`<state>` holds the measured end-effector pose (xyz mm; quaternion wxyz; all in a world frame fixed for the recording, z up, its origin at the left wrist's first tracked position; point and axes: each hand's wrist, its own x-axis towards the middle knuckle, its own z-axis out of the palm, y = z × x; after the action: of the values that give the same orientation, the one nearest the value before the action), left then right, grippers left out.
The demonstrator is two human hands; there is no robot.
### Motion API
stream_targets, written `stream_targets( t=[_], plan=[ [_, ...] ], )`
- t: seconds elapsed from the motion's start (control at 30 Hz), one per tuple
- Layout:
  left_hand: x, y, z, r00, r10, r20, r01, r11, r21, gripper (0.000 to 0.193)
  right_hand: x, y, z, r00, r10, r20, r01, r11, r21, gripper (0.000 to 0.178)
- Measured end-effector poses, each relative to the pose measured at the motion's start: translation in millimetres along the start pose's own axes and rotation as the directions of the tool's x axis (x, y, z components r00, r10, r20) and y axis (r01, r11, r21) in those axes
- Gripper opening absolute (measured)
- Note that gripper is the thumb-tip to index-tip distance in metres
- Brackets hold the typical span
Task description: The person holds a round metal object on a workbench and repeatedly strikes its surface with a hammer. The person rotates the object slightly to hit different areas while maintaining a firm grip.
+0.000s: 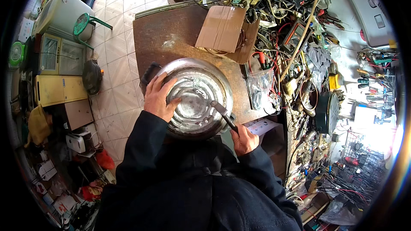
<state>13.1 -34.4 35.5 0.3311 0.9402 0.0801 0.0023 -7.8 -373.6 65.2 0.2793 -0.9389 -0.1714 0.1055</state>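
Observation:
A wide, round metal pot (222,77) with a shiny rim and whitish marks inside sits on the brown worktable (171,25), right in front of me. One dark handle (150,72) sticks out at its upper left. My left hand (159,98) reaches over the pot's left rim, fingers spread against the inside wall and thumb apart. In my right hand (245,140), closed at the lower right of the pot, is a black-handled metal tool (221,109). Its metal end lies over the inside of the pot; I cannot tell its exact kind.
Behind the pot lies a folded cardboard piece (220,28). A clear plastic bag (260,86) is at the table's right edge. Tangled cables and tools (299,81) crowd the right side. A green stool (83,25) stands on the tiled floor (122,60) to the left.

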Motion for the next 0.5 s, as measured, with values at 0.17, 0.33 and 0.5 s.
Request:
stream_targets(
  t=[0.17, 0.33, 0.5],
  plan=[
    [1.5, -7.6, 1.8, 0.996, 0.079, -0.047, -0.079, 0.997, 0.021, 0.068, -17.6, -2.2, 0.1, 0.995, -0.057, -0.079, 0.066, 0.991, 0.119, 0.018],
    [0.9, -8.7, 1.3, 0.999, 0.03, 0.019, -0.031, 0.998, 0.047, 0.07, -15.5, 1.7, 7.3, 0.998, -0.03, -0.046, 0.034, 0.996, 0.085, 0.017],
    [2.4, -9.2, 1.9, 0.999, 0.038, 0.009, -0.039, 0.999, 0.029, 0.07, -16.6, 9.0, 14.0, 1.0, -0.009, -0.002, 0.009, 0.999, 0.033, 0.022]
  ],
)
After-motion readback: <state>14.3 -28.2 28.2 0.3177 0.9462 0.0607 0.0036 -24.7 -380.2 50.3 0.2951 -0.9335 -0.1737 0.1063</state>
